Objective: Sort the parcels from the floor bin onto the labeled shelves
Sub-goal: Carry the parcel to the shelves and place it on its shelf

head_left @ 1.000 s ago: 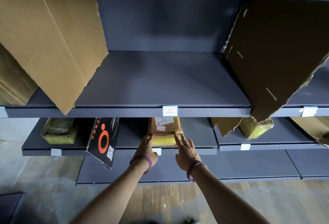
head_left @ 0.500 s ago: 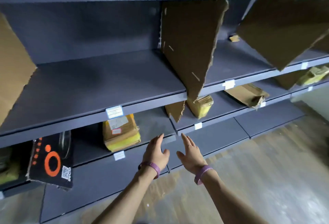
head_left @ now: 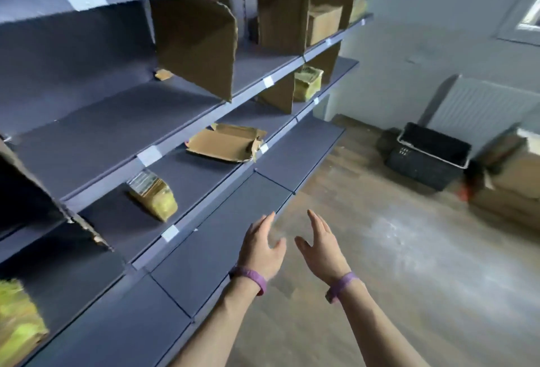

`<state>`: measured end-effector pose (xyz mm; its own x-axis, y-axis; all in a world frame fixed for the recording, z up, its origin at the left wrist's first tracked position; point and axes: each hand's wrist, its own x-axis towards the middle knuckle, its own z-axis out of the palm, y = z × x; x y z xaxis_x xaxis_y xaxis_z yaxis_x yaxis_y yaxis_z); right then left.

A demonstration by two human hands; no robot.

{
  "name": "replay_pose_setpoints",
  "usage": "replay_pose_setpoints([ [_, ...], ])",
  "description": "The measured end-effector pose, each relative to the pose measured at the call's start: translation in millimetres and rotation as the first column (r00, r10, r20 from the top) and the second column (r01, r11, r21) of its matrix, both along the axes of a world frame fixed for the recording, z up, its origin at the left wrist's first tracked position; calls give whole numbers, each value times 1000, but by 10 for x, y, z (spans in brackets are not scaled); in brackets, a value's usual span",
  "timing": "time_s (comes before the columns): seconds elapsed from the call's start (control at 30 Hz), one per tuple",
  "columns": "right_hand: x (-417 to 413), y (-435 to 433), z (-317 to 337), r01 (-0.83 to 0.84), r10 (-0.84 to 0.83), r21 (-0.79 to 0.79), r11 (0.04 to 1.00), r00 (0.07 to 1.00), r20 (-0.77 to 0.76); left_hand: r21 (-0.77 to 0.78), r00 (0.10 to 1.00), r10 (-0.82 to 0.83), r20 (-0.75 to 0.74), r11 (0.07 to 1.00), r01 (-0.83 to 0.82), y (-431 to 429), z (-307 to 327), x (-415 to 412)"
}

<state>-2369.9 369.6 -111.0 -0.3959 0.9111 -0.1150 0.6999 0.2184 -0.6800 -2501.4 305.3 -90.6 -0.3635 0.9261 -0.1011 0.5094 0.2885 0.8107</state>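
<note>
Left grip and right grip were wide, holding nothing, near the bottom shelf. The floor bin stood well apart.

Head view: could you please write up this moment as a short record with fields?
left hand: open, holding nothing, by the front edge of the bottom shelf
right hand: open, holding nothing, over the floor
floor bin: dark crate by the far wall, contents unclear
yellow-taped parcel: on the shelf above the bottom one
flattened carton: same shelf, farther along
shelf labels: white tags on the front edges, text unreadable
</note>
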Motion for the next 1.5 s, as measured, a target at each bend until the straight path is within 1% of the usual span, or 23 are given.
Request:
replay_pose_setpoints([
  [0.1, 565, 389, 65, 65, -64, 10, 998, 997, -45, 19, 999, -50, 20, 999, 49, 459, 85, 561],
  [0.23, 1236, 788, 154, 150, -150, -13, 989, 986, -78, 2, 993, -112, 39, 994, 112, 969, 172, 1183],
  [0.33, 1642, 1105, 208, 224, -224, -12, 975, 968, -110, -6, 985, -171, 26, 985, 172, 1367, 223, 1536],
  [0.43, 1951, 1428, 206, 262, -262, -15, 965, 957, -122, -7, 975, -223, 13, 975, 223, 1766, 253, 1798],
  [0.7, 2611, 2441, 110, 382, -380, -1, 924, 920, -95, -4, 928, -371, 35, 928, 372, 3065, 191, 2427],
  [0.97, 3081, 3980, 122, 482, -482, -5, 876, 876, -19, -27, 889, -446, 103, 892, 451, 4854, 88, 2855],
  [1.07, 3263, 4531, 140, 511, -511, 14, 859, 860, -13, -16, 874, -477, 97, 877, 480, 5467, 134, 3022],
  [1.2, 3425, 5131, 75, 540, -539, -3, 842, 841, -30, -23, 853, -516, 75, 854, 519, 6093, 136, 3178],
  [1.37, 3685, 5949, -33, 557, -557, -19, 830, 828, -66, -50, 856, -517, 16, 855, 517, 6972, 66, 3431],
  [1.5, 4045, 6761, -116, 536, -536, -14, 844, 841, -76, -51, 865, -501, -12, 864, 500, 7745, -23, 3785],
])
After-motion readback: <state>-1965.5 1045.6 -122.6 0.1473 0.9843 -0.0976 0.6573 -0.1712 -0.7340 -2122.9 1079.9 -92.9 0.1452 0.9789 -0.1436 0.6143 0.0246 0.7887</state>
